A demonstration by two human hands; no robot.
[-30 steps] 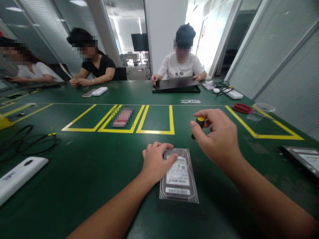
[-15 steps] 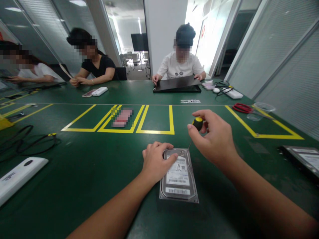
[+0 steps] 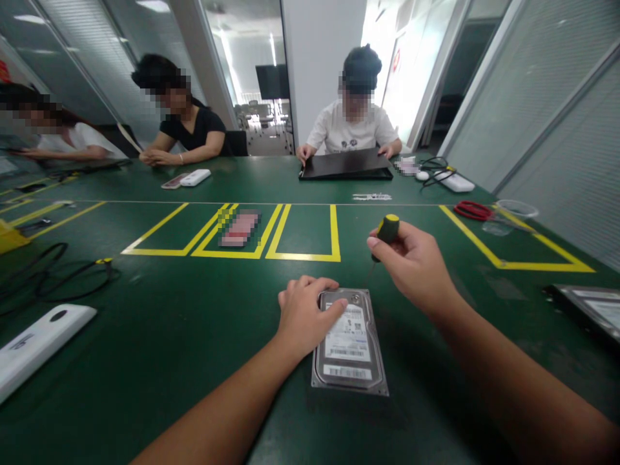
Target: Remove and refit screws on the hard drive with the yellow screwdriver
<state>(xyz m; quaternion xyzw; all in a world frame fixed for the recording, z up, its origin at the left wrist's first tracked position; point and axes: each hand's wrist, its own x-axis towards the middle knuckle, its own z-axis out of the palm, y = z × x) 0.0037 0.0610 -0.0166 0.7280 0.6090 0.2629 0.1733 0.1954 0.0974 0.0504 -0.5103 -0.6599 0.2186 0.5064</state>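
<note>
A silver hard drive (image 3: 349,361) with a white label lies flat on the green table (image 3: 203,349) in front of me. My left hand (image 3: 306,316) grips its far left part, thumb on the label and fingers curled over the far edge. My right hand (image 3: 419,268) is closed around a screwdriver (image 3: 389,227) with a black and yellow handle. Its thin shaft points downward, blurred, beyond the drive's far right corner. The tip looks apart from the drive.
Yellow tape outlines (image 3: 304,257) mark the table, one with a blurred pinkish item (image 3: 241,229). A white power bank (image 3: 41,345) and black cable (image 3: 62,284) lie left. Right are red-handled pliers (image 3: 472,210), a clear cup (image 3: 516,210) and another drive (image 3: 588,307). Several people sit opposite.
My right hand has lifted the screwdriver up and away from the drive's far right corner, and its handle has tilted. My left hand stays on the hard drive.
</note>
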